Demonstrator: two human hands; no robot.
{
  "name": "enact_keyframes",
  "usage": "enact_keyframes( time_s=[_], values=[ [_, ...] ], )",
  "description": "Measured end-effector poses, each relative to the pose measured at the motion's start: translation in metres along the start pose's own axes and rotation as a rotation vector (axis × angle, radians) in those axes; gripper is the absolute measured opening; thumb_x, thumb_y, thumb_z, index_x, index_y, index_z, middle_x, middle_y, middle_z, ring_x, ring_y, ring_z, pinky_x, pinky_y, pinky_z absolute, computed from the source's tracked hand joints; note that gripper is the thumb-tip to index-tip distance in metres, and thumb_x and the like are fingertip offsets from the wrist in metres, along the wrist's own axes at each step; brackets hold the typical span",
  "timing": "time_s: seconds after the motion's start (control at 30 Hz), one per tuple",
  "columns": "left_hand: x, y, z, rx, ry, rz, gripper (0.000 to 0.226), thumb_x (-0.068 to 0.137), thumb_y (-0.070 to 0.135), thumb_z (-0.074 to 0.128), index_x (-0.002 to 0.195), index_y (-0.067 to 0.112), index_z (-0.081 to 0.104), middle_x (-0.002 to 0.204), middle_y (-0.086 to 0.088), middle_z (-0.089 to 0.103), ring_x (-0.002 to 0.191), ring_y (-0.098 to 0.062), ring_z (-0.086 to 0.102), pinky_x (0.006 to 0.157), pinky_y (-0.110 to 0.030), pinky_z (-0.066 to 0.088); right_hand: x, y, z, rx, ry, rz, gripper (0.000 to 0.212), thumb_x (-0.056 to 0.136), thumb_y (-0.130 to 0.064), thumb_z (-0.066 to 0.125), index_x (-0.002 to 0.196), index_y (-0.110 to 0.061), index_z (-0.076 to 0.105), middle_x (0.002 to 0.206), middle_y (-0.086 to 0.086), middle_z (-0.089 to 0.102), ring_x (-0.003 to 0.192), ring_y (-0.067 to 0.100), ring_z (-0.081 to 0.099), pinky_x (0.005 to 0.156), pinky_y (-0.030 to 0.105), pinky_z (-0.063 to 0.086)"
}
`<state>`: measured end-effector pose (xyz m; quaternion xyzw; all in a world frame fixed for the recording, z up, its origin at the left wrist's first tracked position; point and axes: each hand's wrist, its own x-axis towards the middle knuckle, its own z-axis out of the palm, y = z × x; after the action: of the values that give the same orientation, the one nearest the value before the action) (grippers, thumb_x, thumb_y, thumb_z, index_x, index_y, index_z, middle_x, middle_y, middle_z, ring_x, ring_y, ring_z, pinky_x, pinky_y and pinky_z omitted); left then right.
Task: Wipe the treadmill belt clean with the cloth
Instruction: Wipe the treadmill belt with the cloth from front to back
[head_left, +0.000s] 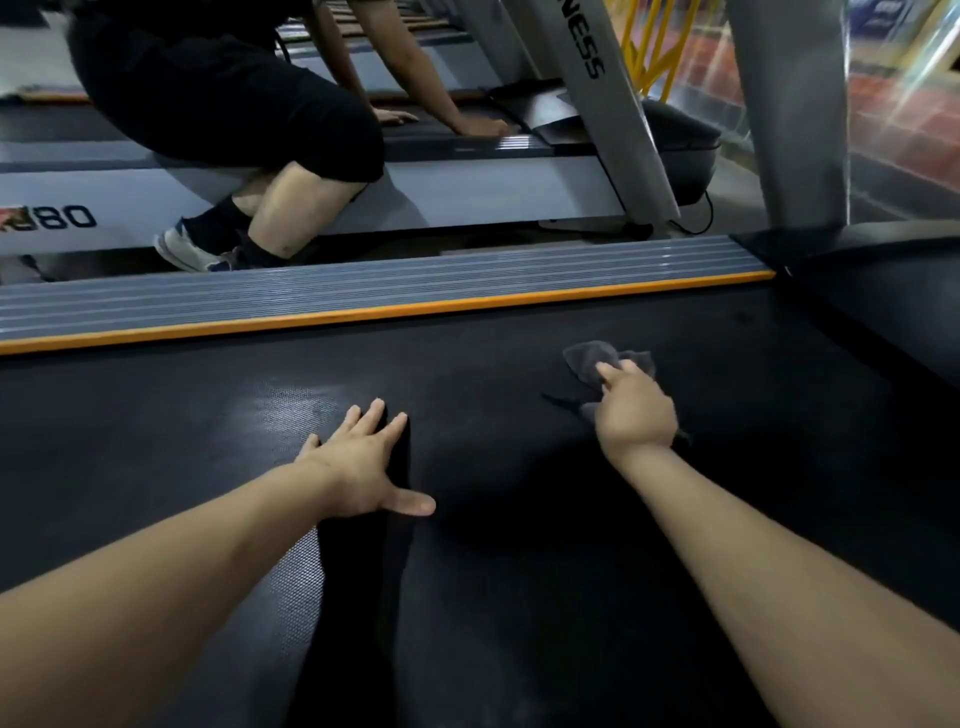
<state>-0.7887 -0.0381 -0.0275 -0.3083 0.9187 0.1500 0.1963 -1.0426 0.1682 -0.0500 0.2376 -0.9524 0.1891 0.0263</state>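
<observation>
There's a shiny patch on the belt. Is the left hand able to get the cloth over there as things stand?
Probably not: the left hand lies flat and empty, while the right hand presses the cloth.

Second person in black shorts crouched on neighbouring treadmill, well beyond both hands, palms flat on its belt. White sneaker on floor. Yellow railing far up-right (tiled floor behind it).

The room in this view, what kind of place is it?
Most likely a gym: the treadmill belt being wiped, a second treadmill beside it where another person crouches, and more machines behind.
</observation>
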Motion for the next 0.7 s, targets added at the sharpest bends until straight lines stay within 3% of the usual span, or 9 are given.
enact_keyframes(
  time_s=[0.13, 0.23, 0.33, 0.4, 0.53, 0.6, 0.7],
  values=[
    [0.004, 0.004, 0.001, -0.007, 0.005, -0.021, 0.134, 0.062, 0.083, 0.072, 0.161, 0.035, -0.004, 0.168, 0.007, -0.021, 0.155, -0.020, -0.019, 0.120, -0.066, 0.006, -0.033, -0.071, 0.028, 0.028, -0.028, -0.139, 0.046, 0.075, -0.031, 0.077, 0.120, -0.028, 0.063, 0.125, 0.002, 0.057, 0.118, 0.028, 0.054, 0.095, 0.034, 0.044],
    [0.002, 0.003, 0.004, -0.033, 0.008, -0.027, 0.133, 0.063, 0.083, 0.072, 0.161, 0.036, -0.005, 0.167, 0.007, -0.023, 0.154, -0.019, -0.021, 0.121, -0.065, 0.002, -0.071, -0.125, 0.050, 0.101, -0.068, -0.345, 0.033, 0.091, -0.024, 0.058, 0.123, -0.032, 0.061, 0.136, -0.001, 0.053, 0.129, 0.026, 0.046, 0.105, 0.033, 0.039],
    [0.001, 0.006, 0.003, -0.015, -0.002, -0.049, 0.131, 0.065, 0.083, 0.070, 0.161, 0.035, -0.006, 0.167, 0.006, -0.025, 0.154, -0.021, -0.021, 0.120, -0.068, 0.001, -0.074, -0.119, 0.046, 0.219, -0.185, -0.468, 0.037, 0.099, -0.029, 0.047, 0.134, -0.038, 0.056, 0.151, -0.009, 0.043, 0.140, 0.014, 0.036, 0.111, 0.023, 0.027],
    [-0.002, 0.011, 0.001, 0.028, 0.014, -0.067, 0.128, 0.066, 0.083, 0.069, 0.161, 0.036, -0.002, 0.169, 0.003, -0.019, 0.156, -0.024, -0.016, 0.119, -0.069, 0.005, -0.058, -0.083, 0.034, 0.199, -0.190, -0.487, 0.040, 0.095, -0.033, 0.050, 0.134, -0.037, 0.057, 0.152, -0.009, 0.044, 0.140, 0.012, 0.038, 0.110, 0.020, 0.025],
    [-0.019, 0.018, 0.003, 0.001, 0.125, -0.048, 0.105, 0.070, 0.078, 0.071, 0.155, 0.040, 0.024, 0.166, 0.000, 0.013, 0.153, -0.026, 0.011, 0.115, -0.069, 0.023, -0.020, 0.010, 0.005, 0.076, -0.022, -0.137, 0.041, 0.098, -0.023, 0.051, 0.137, -0.034, 0.056, 0.153, -0.003, 0.043, 0.136, 0.024, 0.044, 0.107, 0.031, 0.034],
    [-0.026, 0.016, 0.005, -0.051, 0.081, -0.053, 0.108, 0.069, 0.076, 0.074, 0.157, 0.041, 0.021, 0.167, 0.004, 0.006, 0.155, -0.022, 0.004, 0.111, -0.075, 0.022, -0.019, 0.022, -0.002, 0.049, 0.023, -0.005, 0.042, 0.099, -0.020, 0.047, 0.138, -0.032, 0.054, 0.153, -0.002, 0.043, 0.134, 0.026, 0.045, 0.105, 0.034, 0.036],
    [-0.029, 0.010, 0.011, -0.064, -0.048, -0.058, 0.131, 0.062, 0.077, 0.078, 0.161, 0.038, 0.000, 0.167, 0.012, -0.020, 0.155, -0.015, -0.018, 0.110, -0.081, 0.012, -0.039, -0.022, 0.017, 0.101, 0.051, 0.052, 0.039, 0.101, -0.019, 0.046, 0.138, -0.027, 0.056, 0.154, 0.001, 0.042, 0.139, 0.022, 0.039, 0.112, 0.028, 0.028]
  ],
)
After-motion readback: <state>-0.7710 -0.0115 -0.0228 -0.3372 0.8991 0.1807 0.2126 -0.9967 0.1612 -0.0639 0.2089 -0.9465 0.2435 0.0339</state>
